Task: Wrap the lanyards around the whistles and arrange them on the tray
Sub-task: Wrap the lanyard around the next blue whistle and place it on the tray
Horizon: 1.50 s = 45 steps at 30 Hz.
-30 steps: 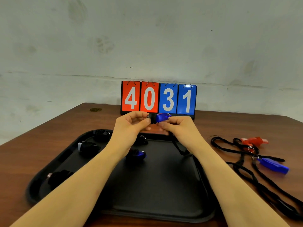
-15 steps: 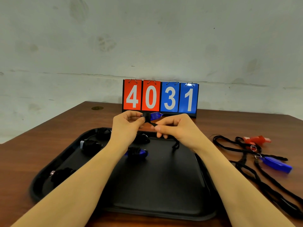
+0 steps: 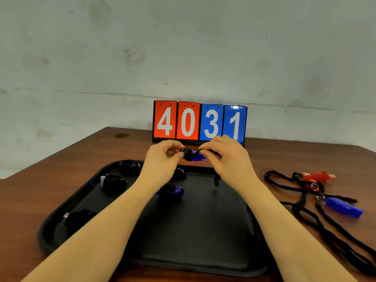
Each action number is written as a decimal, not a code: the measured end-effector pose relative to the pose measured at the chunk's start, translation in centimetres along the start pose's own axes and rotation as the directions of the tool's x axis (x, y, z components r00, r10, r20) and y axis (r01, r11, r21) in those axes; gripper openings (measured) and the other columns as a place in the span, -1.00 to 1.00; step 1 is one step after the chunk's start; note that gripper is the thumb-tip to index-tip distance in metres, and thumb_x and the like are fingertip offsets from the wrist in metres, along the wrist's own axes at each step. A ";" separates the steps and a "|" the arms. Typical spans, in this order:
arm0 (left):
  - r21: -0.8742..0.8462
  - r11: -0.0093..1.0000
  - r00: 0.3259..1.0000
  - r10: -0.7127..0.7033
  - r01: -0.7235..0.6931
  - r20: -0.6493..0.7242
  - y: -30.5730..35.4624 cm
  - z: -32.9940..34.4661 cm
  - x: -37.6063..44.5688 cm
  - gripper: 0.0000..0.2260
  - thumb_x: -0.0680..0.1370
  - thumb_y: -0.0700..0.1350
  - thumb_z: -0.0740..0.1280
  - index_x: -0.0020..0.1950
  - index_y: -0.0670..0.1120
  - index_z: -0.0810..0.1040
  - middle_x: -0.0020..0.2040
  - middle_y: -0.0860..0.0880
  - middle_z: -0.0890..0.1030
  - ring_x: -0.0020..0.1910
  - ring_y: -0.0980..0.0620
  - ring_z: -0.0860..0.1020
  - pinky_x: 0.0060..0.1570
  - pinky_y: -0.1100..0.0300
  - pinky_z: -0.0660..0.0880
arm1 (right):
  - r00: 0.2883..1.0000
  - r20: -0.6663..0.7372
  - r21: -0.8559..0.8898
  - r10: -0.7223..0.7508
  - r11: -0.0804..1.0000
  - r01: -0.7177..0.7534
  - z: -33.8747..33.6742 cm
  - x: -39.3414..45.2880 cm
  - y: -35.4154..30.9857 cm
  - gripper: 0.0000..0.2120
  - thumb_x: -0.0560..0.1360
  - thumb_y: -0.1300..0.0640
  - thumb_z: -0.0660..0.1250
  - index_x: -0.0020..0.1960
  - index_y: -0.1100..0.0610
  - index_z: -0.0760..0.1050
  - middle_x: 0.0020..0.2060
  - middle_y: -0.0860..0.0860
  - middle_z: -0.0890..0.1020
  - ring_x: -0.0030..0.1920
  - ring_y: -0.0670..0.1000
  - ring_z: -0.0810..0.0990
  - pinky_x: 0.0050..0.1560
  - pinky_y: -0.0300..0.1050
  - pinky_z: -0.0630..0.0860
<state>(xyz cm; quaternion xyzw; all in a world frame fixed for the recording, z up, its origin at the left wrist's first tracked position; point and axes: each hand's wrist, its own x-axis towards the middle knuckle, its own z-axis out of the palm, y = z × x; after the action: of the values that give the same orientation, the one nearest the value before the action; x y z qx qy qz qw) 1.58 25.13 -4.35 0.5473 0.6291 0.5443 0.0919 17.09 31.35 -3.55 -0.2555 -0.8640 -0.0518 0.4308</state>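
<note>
The left hand [image 3: 162, 157] is pinching the wrapped end of a blue whistle [image 3: 196, 156] with curled fingers, above the far rim of the black tray [image 3: 203, 231], and the right hand [image 3: 225, 157] is pinching the black lanyard [image 3: 216, 181], whose short loose end is hanging below the right fingers. I judge the whistle light, hard and a little slippery, so the body is the place for holding. The cord seems soft and limp, so it is needing tension close to the coil.
</note>
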 end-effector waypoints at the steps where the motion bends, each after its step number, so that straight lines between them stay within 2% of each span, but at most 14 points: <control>1: 0.000 1.000 1.000 0.004 -0.004 0.017 0.1 0.0 -0.1 -0.85 0.49 -0.25 0.34 0.01 -0.05 0.56 -0.13 0.06 0.56 -0.14 0.17 0.52 -0.14 0.44 0.40 | 1.000 -0.010 0.002 0.011 1.000 -0.011 0.0 0.0 0.0 -0.87 0.47 0.17 0.35 -0.01 0.13 0.62 -0.15 0.02 0.65 -0.08 0.01 0.56 -0.05 -0.06 0.50; 6: 0.028 0.999 0.992 0.041 -0.044 0.118 0.3 -0.1 -0.5 -0.85 0.49 -0.25 0.34 0.02 -0.05 0.56 -0.13 0.07 0.57 -0.13 0.18 0.54 -0.15 0.45 0.43 | 0.995 0.001 0.085 0.102 0.991 -0.102 -0.1 -0.1 0.2 -0.84 0.47 0.15 0.36 0.03 0.13 0.62 -0.10 0.03 0.65 0.01 0.00 0.55 0.05 -0.02 0.52; 10: -0.010 0.999 0.986 0.049 -0.048 0.159 0.5 -0.3 -0.6 -0.85 0.49 -0.25 0.34 0.01 -0.04 0.56 -0.12 0.07 0.58 -0.12 0.20 0.55 -0.17 0.47 0.43 | 0.970 0.047 0.241 0.239 0.939 -0.244 -0.2 -0.2 0.1 -0.83 0.47 0.14 0.36 0.04 0.12 0.62 -0.09 -0.02 0.63 0.06 -0.09 0.52 0.11 -0.14 0.50; 14: -0.067 0.997 0.981 0.055 -0.043 0.188 0.7 -0.5 -0.7 -0.84 0.49 -0.24 0.35 -0.01 -0.01 0.56 -0.12 0.09 0.60 -0.11 0.22 0.58 -0.14 0.51 0.47 | 0.925 0.075 0.427 0.372 0.827 -0.367 -0.5 0.0 0.3 -0.87 0.46 0.18 0.37 0.00 0.09 0.62 -0.18 -0.14 0.59 -0.02 -0.18 0.53 0.08 -0.28 0.48; 16: -0.114 0.993 0.979 0.059 -0.038 0.193 0.9 -0.4 -0.8 -0.82 0.48 -0.24 0.35 -0.02 0.02 0.56 -0.10 0.06 0.61 -0.08 0.18 0.60 -0.04 0.43 0.50 | 0.911 0.071 0.491 0.406 0.781 -0.386 -0.7 0.1 0.3 -0.90 0.45 0.19 0.38 -0.07 0.03 0.61 -0.22 -0.16 0.60 -0.05 -0.18 0.55 0.04 -0.29 0.49; 21: -0.242 0.970 0.984 0.055 -0.013 0.170 1.3 -0.7 -0.9 -0.80 0.47 -0.27 0.35 -0.07 0.05 0.57 -0.10 0.05 0.63 -0.08 0.14 0.62 -0.05 0.37 0.53 | 0.891 0.107 0.554 0.441 0.718 -0.422 -0.8 0.1 0.2 -0.88 0.45 0.21 0.37 -0.13 -0.01 0.56 -0.27 -0.19 0.60 -0.08 -0.20 0.55 -0.03 -0.38 0.46; 24: -0.317 0.948 0.991 0.025 0.018 0.131 1.5 -0.7 -0.9 -0.80 0.48 -0.29 0.34 -0.08 0.02 0.57 -0.11 0.04 0.63 -0.14 0.14 0.63 -0.04 0.32 0.55 | 0.886 0.167 0.518 0.432 0.727 -0.452 -0.6 0.1 0.1 -0.85 0.47 0.26 0.33 -0.09 0.03 0.58 -0.27 -0.22 0.56 -0.11 -0.22 0.52 -0.04 -0.41 0.42; 26: -0.343 0.939 0.995 0.001 0.033 0.098 1.4 -0.6 -0.8 -0.81 0.48 -0.29 0.33 -0.10 0.01 0.56 -0.10 0.02 0.63 -0.19 0.14 0.63 -0.04 0.29 0.55 | 0.890 0.205 0.497 0.407 0.740 -0.453 -0.6 0.0 -0.1 -0.80 0.47 0.29 0.31 -0.16 0.00 0.57 -0.31 -0.21 0.57 -0.19 -0.27 0.53 -0.07 -0.38 0.43; 29: -0.375 0.926 0.998 -0.029 0.044 0.047 1.3 -0.4 -0.7 -0.82 0.49 -0.29 0.33 -0.10 0.00 0.55 -0.11 -0.01 0.63 -0.22 0.12 0.63 -0.05 0.28 0.56 | 0.903 0.223 0.499 0.368 0.752 -0.430 -0.5 -0.1 -0.4 -0.79 0.47 0.23 0.34 -0.28 -0.03 0.56 -0.36 -0.13 0.59 -0.28 -0.28 0.54 -0.13 -0.31 0.44; 32: -0.386 0.922 0.999 -0.037 0.041 0.016 1.3 -0.4 -0.7 -0.85 0.50 -0.27 0.32 -0.09 -0.02 0.54 -0.11 -0.03 0.62 -0.22 0.11 0.62 -0.14 0.36 0.55 | 0.903 0.257 0.525 0.343 0.735 -0.429 -0.2 -0.2 -0.8 -0.89 0.45 0.16 0.38 -0.22 -0.01 0.60 -0.30 -0.05 0.65 -0.21 -0.18 0.60 -0.04 -0.23 0.52; 35: -0.384 0.923 0.998 -0.043 0.025 -0.039 1.4 -0.3 -0.7 -0.85 0.50 -0.27 0.32 -0.11 -0.01 0.52 -0.14 -0.01 0.61 -0.26 0.12 0.60 -0.23 0.43 0.54 | 0.905 0.279 0.566 0.320 0.707 -0.424 -0.1 -0.2 -0.9 -0.91 0.44 0.15 0.39 -0.22 0.01 0.62 -0.31 -0.06 0.66 -0.16 -0.13 0.62 0.00 -0.16 0.56; 40: -0.381 0.924 0.991 -0.088 0.042 -0.105 1.2 -0.1 -0.4 -0.86 0.50 -0.25 0.33 -0.12 0.00 0.51 -0.16 -0.01 0.61 -0.29 0.13 0.60 -0.26 0.43 0.54 | 0.905 0.319 0.568 0.280 0.709 -0.419 -0.4 -0.1 -1.2 -0.93 0.45 0.14 0.38 -0.17 0.03 0.64 -0.32 -0.08 0.67 -0.18 -0.17 0.61 -0.01 -0.23 0.52; 43: -0.316 0.947 0.987 -0.095 0.048 -0.133 0.9 -0.1 -0.2 -0.87 0.50 -0.25 0.32 -0.10 -0.01 0.49 -0.17 0.02 0.59 -0.27 0.14 0.60 -0.29 0.47 0.52 | 0.900 0.363 0.533 0.240 0.739 -0.412 -0.6 0.0 -1.6 -0.93 0.45 0.13 0.37 -0.14 0.04 0.65 -0.33 -0.16 0.66 -0.15 -0.27 0.59 0.09 -0.19 0.48; 45: -0.253 0.967 0.987 -0.076 0.038 -0.142 0.7 -0.1 -0.2 -0.90 0.51 -0.24 0.32 -0.06 -0.04 0.50 -0.18 0.04 0.58 -0.24 0.16 0.59 -0.30 0.48 0.50 | 0.904 0.355 0.533 0.239 0.743 -0.405 -0.9 0.1 -1.7 -0.92 0.46 0.13 0.37 -0.12 0.05 0.64 -0.32 -0.15 0.66 -0.14 -0.26 0.59 0.12 -0.17 0.48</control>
<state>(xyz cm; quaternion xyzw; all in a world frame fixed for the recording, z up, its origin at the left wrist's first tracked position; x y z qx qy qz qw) 1.98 24.83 -3.87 0.4704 0.5761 0.6560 0.1281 16.87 29.62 -2.69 -0.2584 -0.8272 0.3320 0.3724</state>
